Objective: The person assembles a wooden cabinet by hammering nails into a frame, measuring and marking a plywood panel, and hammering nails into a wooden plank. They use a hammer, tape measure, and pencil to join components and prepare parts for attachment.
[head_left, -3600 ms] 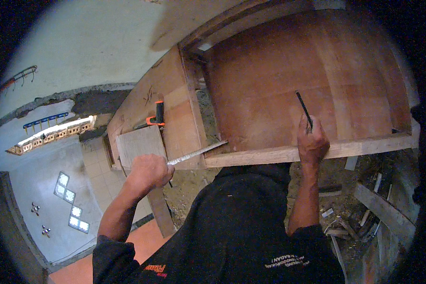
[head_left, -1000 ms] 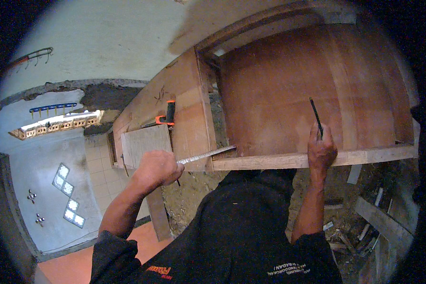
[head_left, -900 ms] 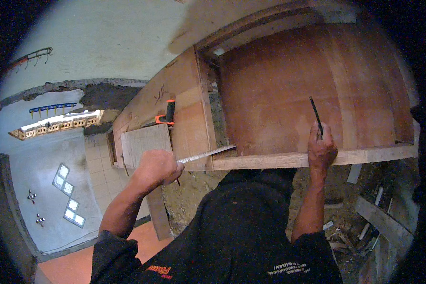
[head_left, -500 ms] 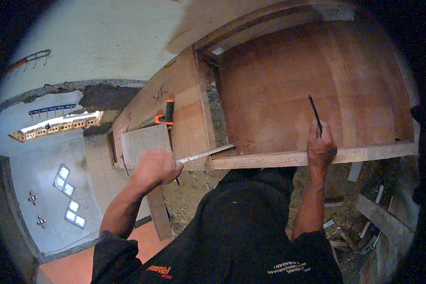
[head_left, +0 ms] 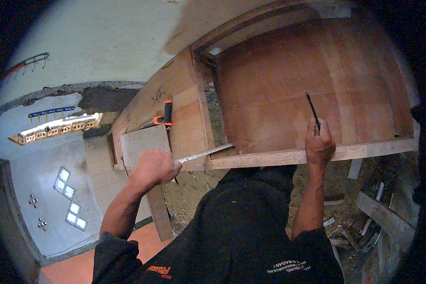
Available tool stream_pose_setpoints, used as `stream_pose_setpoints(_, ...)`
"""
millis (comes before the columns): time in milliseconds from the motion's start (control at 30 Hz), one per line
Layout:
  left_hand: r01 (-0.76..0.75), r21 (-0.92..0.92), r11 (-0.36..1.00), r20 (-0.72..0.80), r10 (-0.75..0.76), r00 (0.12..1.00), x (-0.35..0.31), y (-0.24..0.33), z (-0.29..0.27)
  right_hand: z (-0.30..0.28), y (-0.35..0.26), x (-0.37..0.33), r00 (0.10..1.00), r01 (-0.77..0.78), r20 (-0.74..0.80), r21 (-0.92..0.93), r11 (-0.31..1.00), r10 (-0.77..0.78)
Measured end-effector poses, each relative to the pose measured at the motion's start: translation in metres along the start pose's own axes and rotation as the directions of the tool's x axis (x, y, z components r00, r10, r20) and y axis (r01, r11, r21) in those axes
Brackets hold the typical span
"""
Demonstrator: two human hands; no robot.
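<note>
My left hand [head_left: 157, 166] is closed around one end of a silver ruler with graduation marks [head_left: 206, 153]. The ruler's free end reaches right, over the corner of a wooden frame. Under that hand lies a small pale board [head_left: 144, 142] on a plywood panel [head_left: 184, 113]. My right hand [head_left: 320, 144] grips a dark pencil [head_left: 311, 106], whose far end points up and away. It is held over the frame's near wooden rail [head_left: 270, 159]. Just beyond the small board rests a handsaw with an orange and black handle [head_left: 166, 114]; its blade is mostly hidden.
A recessed plywood panel [head_left: 279, 80] fills the frame on the right. Wood offcuts [head_left: 348, 239] and a plank [head_left: 386, 217] lie on the ground at lower right. Past the panel is a pale wall [head_left: 104, 52]; hook racks [head_left: 51, 112] are at far left.
The view has shifted very slightly. My right hand and the pencil have moved a touch left and up; my left hand keeps the ruler in nearly the same place.
</note>
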State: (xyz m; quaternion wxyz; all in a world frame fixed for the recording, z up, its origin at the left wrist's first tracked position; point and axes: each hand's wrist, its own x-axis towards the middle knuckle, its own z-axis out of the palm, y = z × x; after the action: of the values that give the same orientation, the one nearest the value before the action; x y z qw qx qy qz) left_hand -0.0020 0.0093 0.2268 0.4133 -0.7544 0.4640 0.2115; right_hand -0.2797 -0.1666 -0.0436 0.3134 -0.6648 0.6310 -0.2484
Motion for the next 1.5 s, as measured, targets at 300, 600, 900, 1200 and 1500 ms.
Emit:
stream_pose_setpoints(300,0.007,0.052,0.999,0.071,-0.01,0.997,0.0,0.004,-0.01,0.003,0.005,0.0,1.0,0.021,-0.019,-0.02,1.0,-0.021)
stream_pose_setpoints(600,0.036,0.027,0.999,0.078,-0.038,0.996,0.001,0.004,-0.01,0.002,0.005,0.0,1.0,0.025,-0.013,0.016,1.0,-0.024)
stream_pose_setpoints(900,0.05,0.02,0.999,0.082,-0.051,0.995,0.002,0.005,-0.011,0.004,0.005,-0.001,0.999,0.024,-0.03,-0.011,1.0,-0.025)
stream_pose_setpoints(1200,0.064,0.031,0.997,0.102,-0.067,0.993,0.001,0.01,-0.015,0.001,0.006,-0.002,0.999,0.037,-0.012,0.057,0.998,-0.036)
stream_pose_setpoints(1500,0.039,0.014,0.999,0.075,-0.04,0.996,0.001,0.008,-0.014,-0.001,0.002,0.0,1.0,0.011,-0.001,0.036,0.999,-0.011)
